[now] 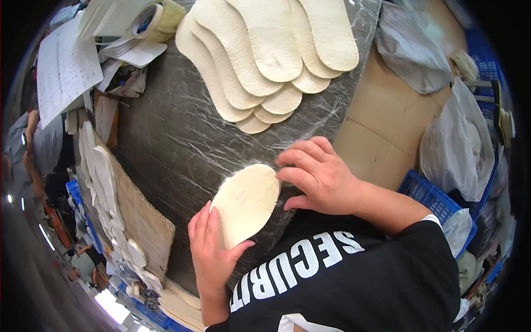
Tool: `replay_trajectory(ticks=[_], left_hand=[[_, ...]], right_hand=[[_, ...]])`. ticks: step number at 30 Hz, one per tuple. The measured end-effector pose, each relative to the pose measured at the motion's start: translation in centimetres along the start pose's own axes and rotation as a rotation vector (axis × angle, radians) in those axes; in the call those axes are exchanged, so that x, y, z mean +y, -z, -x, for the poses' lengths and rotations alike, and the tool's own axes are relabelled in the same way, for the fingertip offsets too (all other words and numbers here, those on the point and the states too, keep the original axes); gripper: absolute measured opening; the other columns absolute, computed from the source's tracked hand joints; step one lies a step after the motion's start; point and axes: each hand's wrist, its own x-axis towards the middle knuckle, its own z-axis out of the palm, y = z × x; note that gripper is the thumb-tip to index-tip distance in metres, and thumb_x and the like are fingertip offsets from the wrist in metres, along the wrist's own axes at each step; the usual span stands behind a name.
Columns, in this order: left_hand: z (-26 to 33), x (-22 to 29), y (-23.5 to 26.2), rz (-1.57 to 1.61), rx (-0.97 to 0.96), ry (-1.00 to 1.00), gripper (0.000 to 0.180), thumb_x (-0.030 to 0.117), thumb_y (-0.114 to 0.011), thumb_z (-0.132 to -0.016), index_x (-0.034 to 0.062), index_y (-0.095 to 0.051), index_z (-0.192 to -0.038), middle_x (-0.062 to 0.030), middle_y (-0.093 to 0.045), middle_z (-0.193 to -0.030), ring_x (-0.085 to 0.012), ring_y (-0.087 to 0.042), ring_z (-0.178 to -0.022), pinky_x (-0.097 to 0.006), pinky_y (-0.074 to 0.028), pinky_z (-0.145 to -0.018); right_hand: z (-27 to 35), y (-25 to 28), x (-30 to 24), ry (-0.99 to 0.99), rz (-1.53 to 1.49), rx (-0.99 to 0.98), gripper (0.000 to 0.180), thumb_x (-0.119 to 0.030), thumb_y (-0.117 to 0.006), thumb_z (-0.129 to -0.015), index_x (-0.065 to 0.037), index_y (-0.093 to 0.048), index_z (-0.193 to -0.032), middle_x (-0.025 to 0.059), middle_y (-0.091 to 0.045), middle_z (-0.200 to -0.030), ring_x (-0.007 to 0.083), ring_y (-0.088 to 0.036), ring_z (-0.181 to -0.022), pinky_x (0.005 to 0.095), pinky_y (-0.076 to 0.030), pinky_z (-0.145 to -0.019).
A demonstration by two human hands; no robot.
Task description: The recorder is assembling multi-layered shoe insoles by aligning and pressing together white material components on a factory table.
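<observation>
Head view, looking down on a round table [166, 138] wrapped in crinkled clear film. Left hand [213, 249] cups the near end of a cream felt insole [246, 203], fingers along its left edge, thumb under the lower rim. Right hand [318, 177] presses on the insole's far right edge, fingers bent and spread, fingertips on the felt. Both hands grasp the same piece; it sits at the near edge of the table, tilted slightly, close to the person's black shirt [343, 276].

Further back on the table: fan of insoles [265, 61], overlapping, toes pointing toward the person. Roll of tape [157, 19] and loose papers [66, 66] at far left. Cardboard sheet [141, 221] lined with more insole pieces at left below the table. Flattened cardboard [381, 122], white plastic bags [459, 144] and blue crates [434, 199] at right.
</observation>
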Motion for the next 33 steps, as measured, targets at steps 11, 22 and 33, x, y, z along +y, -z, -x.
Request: replay_trajectory(ticks=[11,22,33], left_hand=[[0.2,-0.5,-0.4,0.074,-0.017,0.017,0.089,0.037,-0.087,-0.057,-0.0060,-0.052,-0.127,-0.0232,-0.052,-0.134,-0.0416,-0.052,-0.119,-0.049,-0.043,-0.100],[0.4,-0.7,0.1,0.140,-0.088,0.042,0.087,0.040,-0.083,-0.064,-0.0026,-0.050,-0.133,-0.0207,-0.051,-0.134,-0.0406,-0.050,-0.122,-0.048,-0.044,-0.099],[-0.5,-0.4,1.0,0.301,-0.084,0.125,0.093,0.039,-0.087,-0.060,-0.0078,-0.047,-0.130,-0.0228,-0.049,-0.127,-0.0404,-0.049,-0.114,-0.046,-0.046,-0.096]], right_hand=[[-3.7,0.4,-0.6,0.016,-0.080,-0.373,0.100,-0.024,-0.085,-0.055,-0.011,-0.041,-0.144,0.0064,-0.056,-0.130,0.0253,-0.052,-0.117,0.0423,-0.037,-0.096],[-4.1,0.1,-0.8,0.054,-0.103,-0.420,0.094,-0.034,-0.084,-0.055,-0.013,-0.046,-0.139,0.0108,-0.055,-0.128,0.0296,-0.053,-0.111,0.0466,-0.036,-0.090],[-1.8,-1.3,-1.0,0.492,-0.257,-0.218,0.029,-0.025,-0.079,-0.077,-0.004,-0.069,-0.095,0.0007,-0.066,-0.082,0.0103,-0.049,-0.053,0.0257,-0.033,-0.045]])
